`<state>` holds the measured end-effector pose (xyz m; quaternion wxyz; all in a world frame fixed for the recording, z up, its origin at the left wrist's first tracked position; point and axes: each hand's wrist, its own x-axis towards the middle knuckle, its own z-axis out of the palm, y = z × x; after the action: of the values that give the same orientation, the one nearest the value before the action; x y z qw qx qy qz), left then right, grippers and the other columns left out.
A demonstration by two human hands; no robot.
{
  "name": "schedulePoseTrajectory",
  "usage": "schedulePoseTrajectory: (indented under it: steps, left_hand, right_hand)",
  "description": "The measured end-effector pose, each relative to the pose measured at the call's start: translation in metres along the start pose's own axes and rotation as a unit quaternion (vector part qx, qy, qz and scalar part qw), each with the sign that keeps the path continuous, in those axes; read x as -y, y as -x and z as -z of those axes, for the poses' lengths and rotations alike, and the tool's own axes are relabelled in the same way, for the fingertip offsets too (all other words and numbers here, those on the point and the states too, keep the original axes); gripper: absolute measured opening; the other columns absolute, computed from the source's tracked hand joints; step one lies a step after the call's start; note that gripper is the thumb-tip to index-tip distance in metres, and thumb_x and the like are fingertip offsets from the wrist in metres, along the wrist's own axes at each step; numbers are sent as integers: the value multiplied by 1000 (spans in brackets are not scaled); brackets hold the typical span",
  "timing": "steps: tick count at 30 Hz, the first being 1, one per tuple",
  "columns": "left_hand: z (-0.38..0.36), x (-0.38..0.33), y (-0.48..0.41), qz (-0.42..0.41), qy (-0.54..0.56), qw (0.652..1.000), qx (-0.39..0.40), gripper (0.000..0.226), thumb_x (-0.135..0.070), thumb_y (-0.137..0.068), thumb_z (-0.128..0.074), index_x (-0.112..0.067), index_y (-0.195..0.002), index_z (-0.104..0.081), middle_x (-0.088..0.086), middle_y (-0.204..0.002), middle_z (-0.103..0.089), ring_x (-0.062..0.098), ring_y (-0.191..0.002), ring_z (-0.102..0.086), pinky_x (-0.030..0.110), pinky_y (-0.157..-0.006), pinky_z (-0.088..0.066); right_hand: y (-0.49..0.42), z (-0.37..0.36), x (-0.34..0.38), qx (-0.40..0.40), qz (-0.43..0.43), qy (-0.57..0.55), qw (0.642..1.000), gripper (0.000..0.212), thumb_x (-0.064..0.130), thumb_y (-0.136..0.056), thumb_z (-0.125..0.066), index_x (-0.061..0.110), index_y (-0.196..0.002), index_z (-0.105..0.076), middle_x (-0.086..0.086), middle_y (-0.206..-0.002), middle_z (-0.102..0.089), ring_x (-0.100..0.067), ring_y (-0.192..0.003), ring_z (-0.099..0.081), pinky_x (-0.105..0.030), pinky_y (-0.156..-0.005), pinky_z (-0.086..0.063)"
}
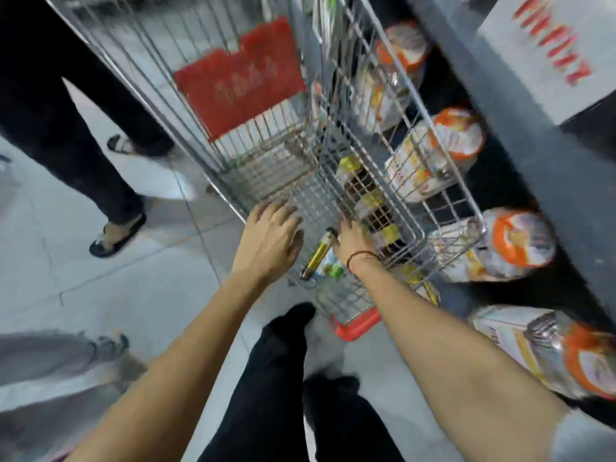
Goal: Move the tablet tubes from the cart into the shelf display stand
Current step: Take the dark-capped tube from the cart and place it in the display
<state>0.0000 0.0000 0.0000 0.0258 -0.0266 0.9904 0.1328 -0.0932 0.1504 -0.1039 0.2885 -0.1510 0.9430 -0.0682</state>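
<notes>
A slim gold-yellow tablet tube (317, 255) tilts over the near end of the wire cart (266, 168). My right hand (354, 240) is closed on the tube's upper end, beside the wire display stand (405, 208). Several yellow-topped tubes (369, 199) stand in a row inside that stand. My left hand (270, 240) is spread with nothing in it, fingertips at the cart's rim. More green and white packs (330, 270) lie in the cart under the held tube. The whole view is motion-blurred.
A red flap (240, 78) hangs in the cart. Orange and white bags (515, 243) hang along the dark shelf (533, 155) on the right. Another person's legs in sandals (115, 233) stand on the tiled floor at left. My own legs are below.
</notes>
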Motion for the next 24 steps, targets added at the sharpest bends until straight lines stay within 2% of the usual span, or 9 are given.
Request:
schedulePoseTrajectory:
  steps: [3,7,10,17,19,24]
  left_hand:
    - [-10,4,-7,-15,-14,1000,-9,30,-26,-89,-42,-9,-85,-66,10,-91,-73,29,-96,-64,40,-82,-45]
    - [-21,7,-3,-17,-19,998,-58,38,-27,-92,-36,-12,-75,-66,4,-78,-73,24,-79,-65,36,-86,-39]
    - [-24,9,-4,-27,-11,996,-86,38,-28,-92,-36,-13,-75,-66,2,-77,-73,23,-78,-66,34,-88,-36]
    - [-27,8,-2,-38,-9,992,-119,39,-28,-91,-35,-13,-74,-66,-1,-78,-74,21,-76,-66,32,-87,-34]
    - [-27,8,-2,-37,-9,992,-119,40,-29,-91,-34,-13,-73,-66,-1,-78,-74,21,-76,-66,32,-87,-33]
    - [-24,7,-2,-31,-18,994,-102,38,-28,-91,-36,-13,-71,-65,0,-76,-74,21,-76,-66,34,-87,-34]
  right_hand:
    - [-24,-21,5,28,-46,-41,998,44,18,-91,-53,3,-131,-42,-19,-136,-45,-34,-118,-51,-40,-92,-47]
    - [-55,-46,11,19,-73,-69,995,39,18,-91,-54,-2,-124,-49,-24,-128,-52,-35,-114,-54,-36,-89,-49]
    - [-73,-56,13,3,-87,-32,996,38,18,-89,-57,-4,-120,-51,-23,-121,-58,-32,-106,-60,-34,-82,-53]
    - [-93,-69,27,11,-116,32,993,36,14,-90,-57,-4,-120,-50,-21,-121,-58,-28,-108,-60,-34,-85,-54]
    - [-92,-68,28,5,-126,12,992,36,15,-91,-56,-5,-120,-50,-22,-121,-57,-27,-108,-59,-32,-87,-53]
    - [-83,-47,26,9,-150,-129,980,28,15,-91,-54,-5,-112,-57,-22,-118,-61,-30,-107,-61,-31,-83,-52]
